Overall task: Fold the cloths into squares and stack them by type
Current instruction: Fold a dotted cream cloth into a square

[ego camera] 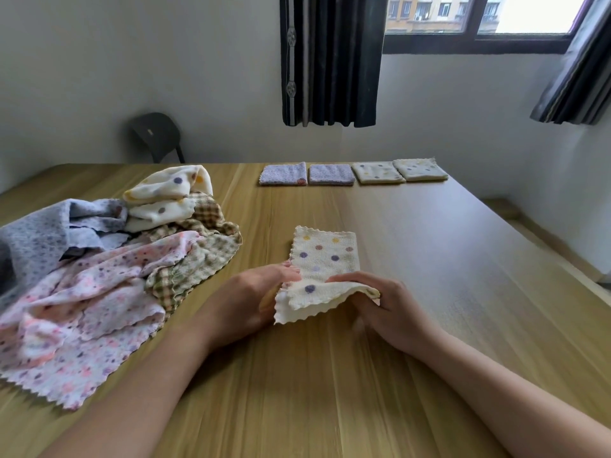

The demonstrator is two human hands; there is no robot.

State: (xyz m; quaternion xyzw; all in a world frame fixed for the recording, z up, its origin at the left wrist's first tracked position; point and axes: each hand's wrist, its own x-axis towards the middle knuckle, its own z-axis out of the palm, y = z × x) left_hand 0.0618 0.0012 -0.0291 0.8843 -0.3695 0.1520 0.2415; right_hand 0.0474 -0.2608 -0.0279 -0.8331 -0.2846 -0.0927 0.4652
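A pale wooden table (pixel 330 408) is filling most of the view from the head-worn camera. On its left side a loose pile of unfolded cloths is lying. A grey-lilac speckled cloth (pixel 36 239) is sitting farthest left. A pink floral cloth with a zigzag edge (pixel 82 309) is spilling toward the viewer. A green and brown checked cloth (pixel 198 256) is poking out on the pile's right side. A crumpled cream dotted cloth (pixel 165 193) is resting on top at the back. Behind the pile, off the table, a dark plastic chair (pixel 157 135) is standing against the white wall.

Near the middle, the left hand (pixel 251 299) is gripping the near left corner of a cream terry cloth with purple and yellow dots (pixel 325 256) (a narrow strip, longer than it is wide). The strip's far end is lying flat on the table, while its near end is lifting and curling over. The right hand (pixel 383 305) is pinching that raised end from the right, with its fingers curled over the top.

Along the far edge, well apart from the hands, four folded squares are sitting in a row. Two are lilac speckled squares (pixel 283 173), and beside them are two cream dotted squares (pixel 378 172). Above them a dark striped curtain (pixel 330 61) is hanging. To its right, a dark-framed window (pixel 479 41) is showing an apartment block, and a second dark curtain (pixel 575 77) is hanging at the far right.
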